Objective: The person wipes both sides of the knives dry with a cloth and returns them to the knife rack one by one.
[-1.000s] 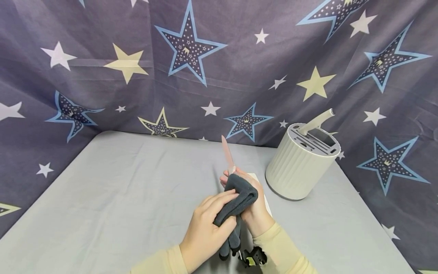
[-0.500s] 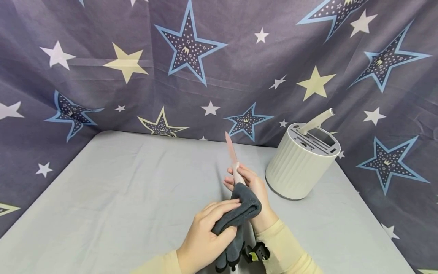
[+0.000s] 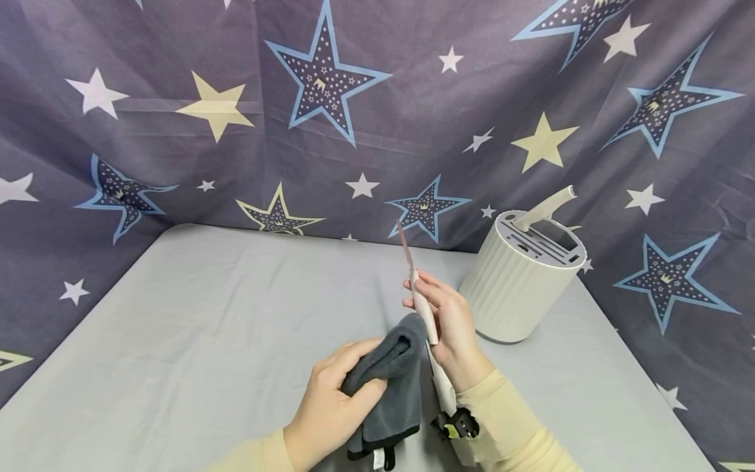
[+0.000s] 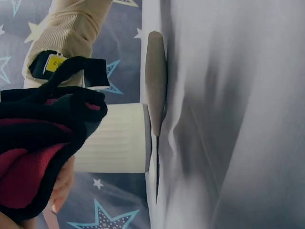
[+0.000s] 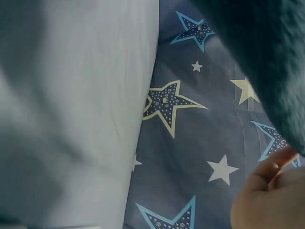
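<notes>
My right hand (image 3: 457, 328) holds a small knife (image 3: 423, 308) by its white handle, with the thin pink blade pointing up and away. A folded dark grey cloth (image 3: 392, 393) is gripped in my left hand (image 3: 330, 393) between thumb and fingers. The cloth's upper corner lies right beside the handle's lower end; whether they touch I cannot tell. In the left wrist view the cloth (image 4: 43, 143) shows dark folds and reddish patches. Another knife (image 4: 156, 81), pale-handled, lies on the table; the head view shows it partly hidden by my right forearm.
A ribbed cream knife block (image 3: 513, 288) stands at the right, with one pale handle (image 3: 545, 208) sticking up from its slotted top. Grey cloth covers the table (image 3: 236, 341). A star-patterned curtain (image 3: 377, 131) hangs behind and along both sides.
My right hand has moved right with the small knife, and its blade has turned nearly edge-on. My left hand has drawn the cloth left and down, so the whole handle shows.
</notes>
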Demonstrator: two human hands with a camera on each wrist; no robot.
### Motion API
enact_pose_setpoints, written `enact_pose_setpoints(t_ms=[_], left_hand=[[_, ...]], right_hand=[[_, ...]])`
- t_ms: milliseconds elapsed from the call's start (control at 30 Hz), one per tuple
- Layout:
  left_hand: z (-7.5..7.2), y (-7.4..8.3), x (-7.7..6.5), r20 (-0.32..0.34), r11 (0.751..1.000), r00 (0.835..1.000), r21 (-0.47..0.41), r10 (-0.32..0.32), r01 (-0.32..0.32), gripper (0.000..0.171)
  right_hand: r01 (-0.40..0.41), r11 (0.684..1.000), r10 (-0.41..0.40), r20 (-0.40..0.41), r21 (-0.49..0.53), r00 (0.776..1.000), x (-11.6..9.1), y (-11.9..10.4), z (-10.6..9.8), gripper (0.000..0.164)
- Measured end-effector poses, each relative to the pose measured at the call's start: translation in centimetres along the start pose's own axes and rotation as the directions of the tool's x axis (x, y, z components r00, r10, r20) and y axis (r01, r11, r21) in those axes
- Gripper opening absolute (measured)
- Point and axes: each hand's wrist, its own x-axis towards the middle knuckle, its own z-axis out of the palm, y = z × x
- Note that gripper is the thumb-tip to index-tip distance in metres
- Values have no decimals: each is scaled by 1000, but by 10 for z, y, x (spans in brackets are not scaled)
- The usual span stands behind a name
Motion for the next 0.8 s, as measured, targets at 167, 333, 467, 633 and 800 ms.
enact_pose_setpoints(t_ms=[167, 333, 467, 633, 800], left_hand=[[-6, -1, 0, 18, 967, 979, -156, -202, 202, 39], [-11, -3, 5, 3, 907, 936, -247, -352, 342, 40], [-15, -6, 9, -34, 905, 925, -227, -378, 361, 40], [-18, -9, 10, -50, 895, 910, -208, -412, 394, 39], [-21, -10, 11, -50, 860, 874, -213, -483, 464, 40]], right_hand=[[11, 999, -12, -38, -46, 999, 3, -11, -2, 40], [18, 993, -23, -43, -113, 999, 5, -23, -6, 40], [55, 986, -63, -46, -160, 997, 6, -33, -11, 40], [94, 975, -107, -56, -203, 993, 8, -46, -20, 33], [120, 959, -145, -80, -256, 986, 9, -61, -28, 31]])
